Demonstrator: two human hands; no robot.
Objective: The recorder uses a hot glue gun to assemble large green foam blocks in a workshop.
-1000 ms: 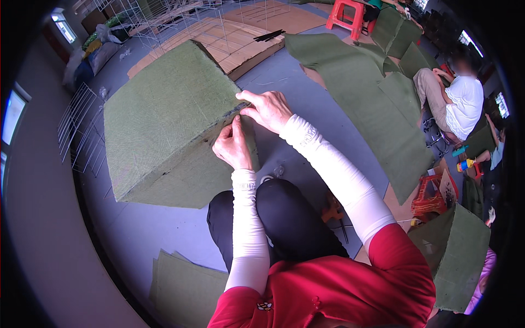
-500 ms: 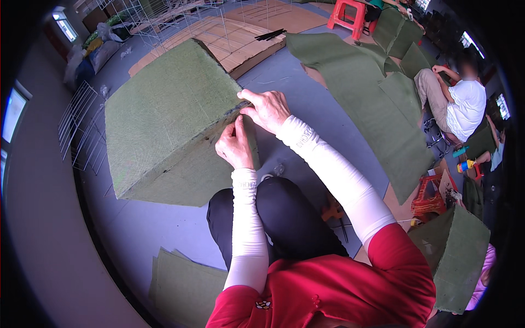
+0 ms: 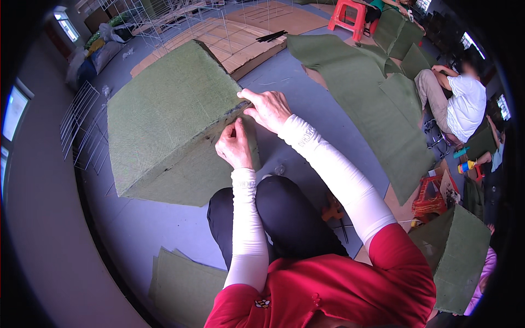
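Note:
A large box covered in green mesh-like fabric (image 3: 164,104) stands in front of me, tilted in view, with a dark rough seam along its near right edge. At the corner of that seam my right hand (image 3: 269,109) is closed, thumb and forefinger pinching the edge of the green covering. Just below it, my left hand (image 3: 234,146) is closed in a pinch against the side of the box. Whatever lies between the left fingertips is too small or hidden to make out. Both forearms wear white sleeves, and my knees are under the near side.
Green sheets (image 3: 355,104) spread over the floor to the right; more sheets (image 3: 186,287) lie at lower left. Wire frames (image 3: 82,126) lean at left. A red stool (image 3: 348,19) and cardboard (image 3: 257,54) are at the back. A seated co-worker (image 3: 465,104) is at right.
The box and surroundings sit very slightly further right in view. Both hands keep their places at the seam, with only tiny finger movement.

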